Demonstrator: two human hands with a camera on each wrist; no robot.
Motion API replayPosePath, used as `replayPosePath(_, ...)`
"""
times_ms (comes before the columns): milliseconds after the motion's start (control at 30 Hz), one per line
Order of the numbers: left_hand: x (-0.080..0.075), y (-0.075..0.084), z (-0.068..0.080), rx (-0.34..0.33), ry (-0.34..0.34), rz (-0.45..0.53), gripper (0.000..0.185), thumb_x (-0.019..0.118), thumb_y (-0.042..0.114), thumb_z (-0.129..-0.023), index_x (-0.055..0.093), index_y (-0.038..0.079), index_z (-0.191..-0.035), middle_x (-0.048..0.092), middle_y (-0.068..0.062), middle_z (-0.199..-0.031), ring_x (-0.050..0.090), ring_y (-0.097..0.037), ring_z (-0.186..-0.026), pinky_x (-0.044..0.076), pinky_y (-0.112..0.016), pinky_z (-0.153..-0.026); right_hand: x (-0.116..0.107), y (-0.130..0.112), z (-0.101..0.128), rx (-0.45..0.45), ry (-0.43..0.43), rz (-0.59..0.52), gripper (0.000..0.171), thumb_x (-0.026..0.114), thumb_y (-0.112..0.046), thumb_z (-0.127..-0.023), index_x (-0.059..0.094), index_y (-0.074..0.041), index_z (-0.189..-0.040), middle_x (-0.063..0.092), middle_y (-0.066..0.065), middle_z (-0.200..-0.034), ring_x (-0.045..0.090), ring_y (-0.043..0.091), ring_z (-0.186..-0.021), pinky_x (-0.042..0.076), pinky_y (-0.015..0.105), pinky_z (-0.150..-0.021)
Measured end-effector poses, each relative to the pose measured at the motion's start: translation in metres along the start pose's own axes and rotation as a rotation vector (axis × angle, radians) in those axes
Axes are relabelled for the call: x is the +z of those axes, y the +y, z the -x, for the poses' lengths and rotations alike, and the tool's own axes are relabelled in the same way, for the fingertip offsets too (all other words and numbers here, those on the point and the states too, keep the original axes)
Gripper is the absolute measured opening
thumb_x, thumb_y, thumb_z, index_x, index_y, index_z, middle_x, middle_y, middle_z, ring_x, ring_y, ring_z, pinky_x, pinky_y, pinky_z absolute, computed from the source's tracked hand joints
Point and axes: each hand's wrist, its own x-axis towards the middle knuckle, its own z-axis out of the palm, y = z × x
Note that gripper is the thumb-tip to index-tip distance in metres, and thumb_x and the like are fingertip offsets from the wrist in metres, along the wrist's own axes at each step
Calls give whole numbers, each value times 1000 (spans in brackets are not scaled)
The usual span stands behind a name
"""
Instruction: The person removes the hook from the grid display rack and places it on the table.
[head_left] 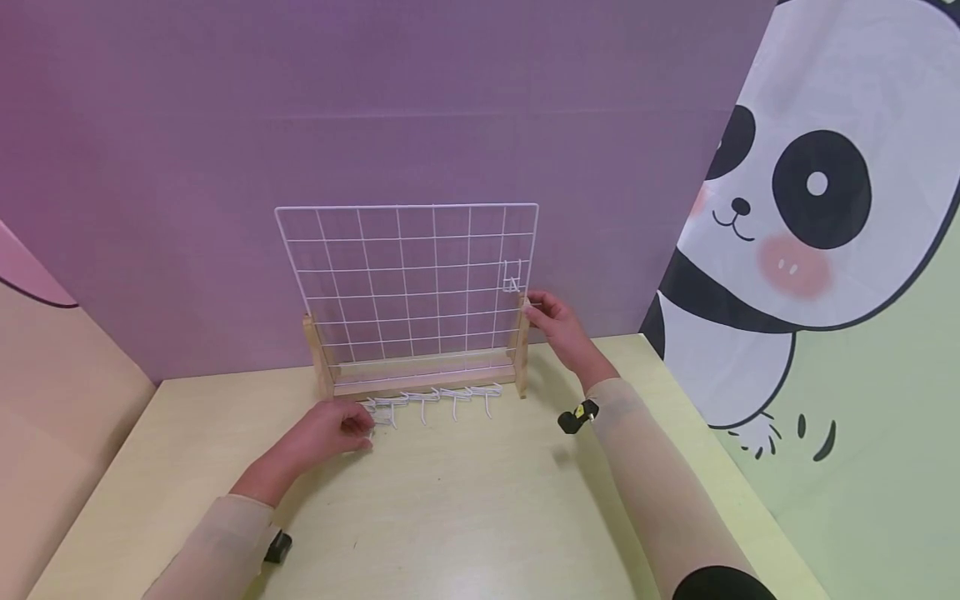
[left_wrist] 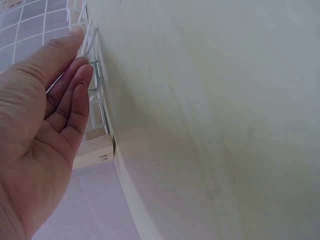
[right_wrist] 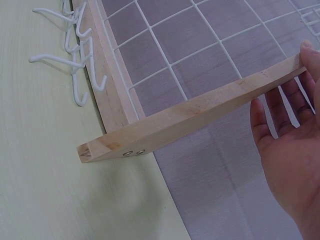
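Note:
A white wire grid panel (head_left: 417,282) stands upright in a wooden stand (head_left: 420,385). My right hand (head_left: 558,325) holds the top of the stand's right post (right_wrist: 200,102), thumb on one side and fingers on the other. One white hook (head_left: 512,283) hangs on the grid near that post. Several more white hooks (head_left: 453,395) lie in a row on the table before the stand. At the row's left end is my left hand (head_left: 326,433), its fingers loosely bent and the thumb tip apart from them. In the left wrist view those fingertips reach a white hook (left_wrist: 94,37).
The pale wooden table (head_left: 442,508) carries the stand near its back edge. A purple backdrop (head_left: 405,100) rises behind it, and a panda picture (head_left: 825,192) covers the wall on the right.

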Motion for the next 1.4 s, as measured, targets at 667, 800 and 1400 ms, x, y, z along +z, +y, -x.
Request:
replayPosePath(667,-7,10,-2,-9,22,9,16,87,5,-95,79,3,-109,76,1,-100,70,-16,-93,63,-32,-83,-1,1,0,24,0,6,35,62,-16,-115,61,2,-145,69,9,-129,65,18,-118,49,47,-118)
replayPosePath(800,-9,12,-4,14,47,-9,16,87,7,-95,79,2,-108,76,-1,-101,70,-16,-94,63,-33,-84,-1,2,-1,18,-1,6,36,62,-16,-115,61,2,-146,70,9,-129,65,19,-118,49,47,-118)
replayPosePath(1400,-12,61,-49,98,227,-24,8,82,9,-100,80,9,-108,76,1,-102,73,-22,-97,63,-49,-91,0,-2,1,29,3,18,36,63,-17,-115,62,1,-145,68,15,-135,65,21,-121,48,49,-119)
